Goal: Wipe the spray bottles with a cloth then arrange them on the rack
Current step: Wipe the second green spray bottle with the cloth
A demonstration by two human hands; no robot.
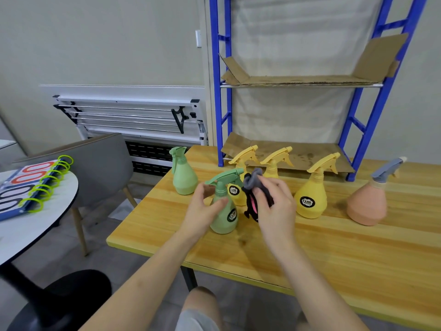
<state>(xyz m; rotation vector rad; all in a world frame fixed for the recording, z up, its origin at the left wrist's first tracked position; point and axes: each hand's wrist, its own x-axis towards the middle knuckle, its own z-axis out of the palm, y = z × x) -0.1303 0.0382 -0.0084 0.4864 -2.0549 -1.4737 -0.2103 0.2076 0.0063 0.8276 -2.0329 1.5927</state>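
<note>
Six spray bottles on wooden table [310, 247]. Left hand [202, 211] grips front green bottle [224, 211] upright; right hand [274, 206] clutches dark cloth [253, 194] beside it. Three yellow bottles [310, 199], second green bottle [183, 175], pink bottle [367, 201] behind. Blue rack [362, 111] shelves hold cardboard only; bottle contents not discernible.

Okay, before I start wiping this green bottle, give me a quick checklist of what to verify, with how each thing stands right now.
1. Bottle held: left hand grips the near green bottle round its neck and body: ok.
2. Cloth in hand: right hand holds the dark cloth bunched beside the bottle: ok.
3. Cloth on bottle: whether it touches the plastic: cannot tell.
4. Bottle steady: its base seems to rest on the wooden table: ok.
5. Room to work: a yellow bottle stands close behind, easily knocked: not ok.
6. Rack ready: the blue rack has a bare cardboard-lined lower shelf: ok.
</note>
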